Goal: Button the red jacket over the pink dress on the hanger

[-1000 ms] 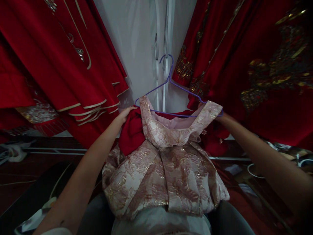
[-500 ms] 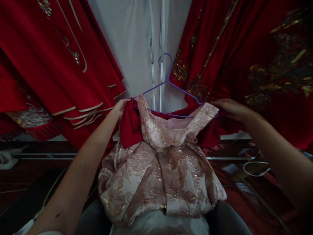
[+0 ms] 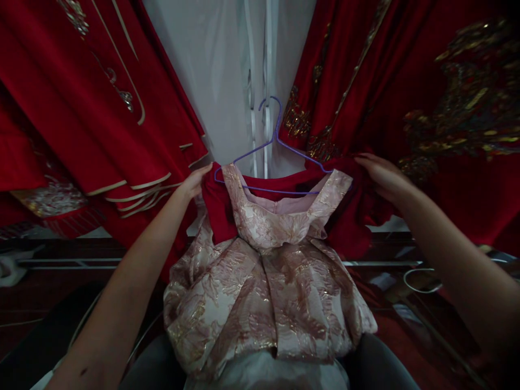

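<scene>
A pink-and-gold brocade dress (image 3: 272, 227) lies across my lap, its straps hung over a purple hanger (image 3: 277, 127). Behind its bodice is a red short-sleeved garment (image 3: 219, 211), spread between my two hands. My left hand (image 3: 196, 181) pinches this garment's left shoulder, near the hanger's left end. On the other side, my right hand (image 3: 382, 174) has its fingers closed on the red cloth at the right shoulder, a little outside the right strap. The fingertips of both hands are partly hidden in the cloth.
Long red garments with silver beading (image 3: 125, 100) hang at the left, and red ones with gold embroidery (image 3: 467, 108) at the right. Between them hangs pale grey-white cloth (image 3: 211, 76). A metal rail (image 3: 73, 262) runs low behind the dress. A white loop of cord (image 3: 422, 281) lies at right.
The red garment's right shoulder has been drawn up and outward beside the strap, so more of its red cloth shows. The hanger has shifted slightly left, and its hook sits a little lower.
</scene>
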`<action>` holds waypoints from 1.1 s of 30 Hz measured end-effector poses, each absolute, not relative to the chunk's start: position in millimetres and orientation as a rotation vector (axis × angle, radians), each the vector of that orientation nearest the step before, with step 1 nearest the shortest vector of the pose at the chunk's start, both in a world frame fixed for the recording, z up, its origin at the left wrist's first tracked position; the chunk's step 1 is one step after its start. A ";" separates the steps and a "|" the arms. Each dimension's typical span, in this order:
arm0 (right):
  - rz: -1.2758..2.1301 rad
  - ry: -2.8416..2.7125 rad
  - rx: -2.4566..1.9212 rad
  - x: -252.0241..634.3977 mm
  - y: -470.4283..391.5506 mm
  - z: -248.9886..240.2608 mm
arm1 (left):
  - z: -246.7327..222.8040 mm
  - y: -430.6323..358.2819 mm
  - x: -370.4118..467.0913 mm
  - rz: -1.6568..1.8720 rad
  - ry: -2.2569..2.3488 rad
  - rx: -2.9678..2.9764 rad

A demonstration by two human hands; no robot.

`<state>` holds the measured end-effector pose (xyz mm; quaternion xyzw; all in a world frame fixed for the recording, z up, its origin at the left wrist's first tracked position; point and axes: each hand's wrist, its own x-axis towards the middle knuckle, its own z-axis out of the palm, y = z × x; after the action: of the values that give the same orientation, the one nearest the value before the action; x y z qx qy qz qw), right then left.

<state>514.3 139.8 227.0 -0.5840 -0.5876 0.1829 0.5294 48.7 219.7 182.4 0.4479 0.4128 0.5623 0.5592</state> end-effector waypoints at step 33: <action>0.532 -1.879 -0.933 361.1 77.9 151.9 | 182.0 96.9 202.7 1.198 1.242 2.396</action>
<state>361.1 77.9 151.9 -0.3806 -0.7666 0.2169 0.4695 202.7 96.9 182.0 0.8077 0.4188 0.4040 0.0943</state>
